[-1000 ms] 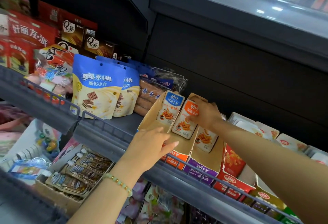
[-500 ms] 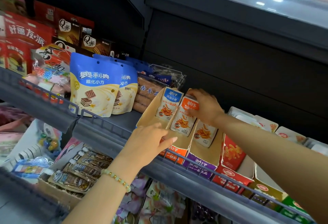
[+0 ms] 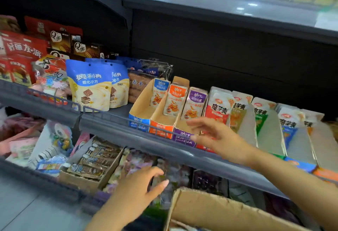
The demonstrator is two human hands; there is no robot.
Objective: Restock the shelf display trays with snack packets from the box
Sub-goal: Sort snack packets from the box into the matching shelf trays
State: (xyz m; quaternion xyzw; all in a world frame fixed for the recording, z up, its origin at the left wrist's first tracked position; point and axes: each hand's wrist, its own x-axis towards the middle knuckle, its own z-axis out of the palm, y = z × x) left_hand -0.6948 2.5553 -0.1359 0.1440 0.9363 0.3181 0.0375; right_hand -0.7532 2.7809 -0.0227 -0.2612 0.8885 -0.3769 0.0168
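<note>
Bare forearms; left hand (image 3: pixel 136 191) thumbnail long, perhaps pale-polished.

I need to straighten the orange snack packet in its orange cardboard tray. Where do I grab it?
Pinch the top edge of the orange snack packet from above and in front: it stands leaning back, walls of the orange cardboard tray hemming its sides, only its top free.

1. Blue tray (image 3: pixel 138 121): blue front, white lettering, plain tan inside.
2. Orange tray (image 3: pixel 160 127): orange front. Purple tray (image 3: pixel 182 136): purple front.
3. Blue-topped packet (image 3: pixel 159 93), orange-topped packet (image 3: pixel 174 100), purple-topped packet (image 3: pixel 194 103): white bodies, orange snack print.
4. Red packet (image 3: pixel 216 110): white top, red below, black characters.
5. Wafer bag (image 3: pixel 89 88): blue top, cream bottom, brown wafer print.
6. Cardboard box (image 3: pixel 219 210): plain brown.
7. Shelf rail (image 3: pixel 109 126): dark grey.
</note>
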